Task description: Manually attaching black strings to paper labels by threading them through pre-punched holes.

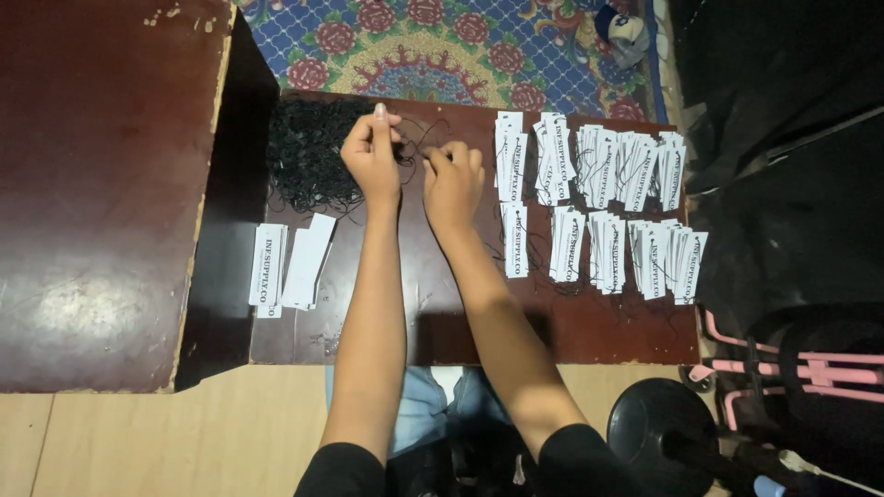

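My left hand (372, 156) pinches a thin black string at the right edge of a tangled heap of black strings (308, 152) on a small dark wooden table (599, 327). My right hand (451, 179) sits just beside it, fingers closed on the same black string (419, 138). To the left, near my left forearm, lie a few white paper tags (285, 265) without strings. To the right, several stacks of white tags with strings attached (608, 198) lie in two rows.
A larger worn brown table (101, 193) stands to the left. A floral rug (433, 41) lies beyond the small table. A black round base (658, 423) and a pink-framed object (810, 373) sit at the lower right.
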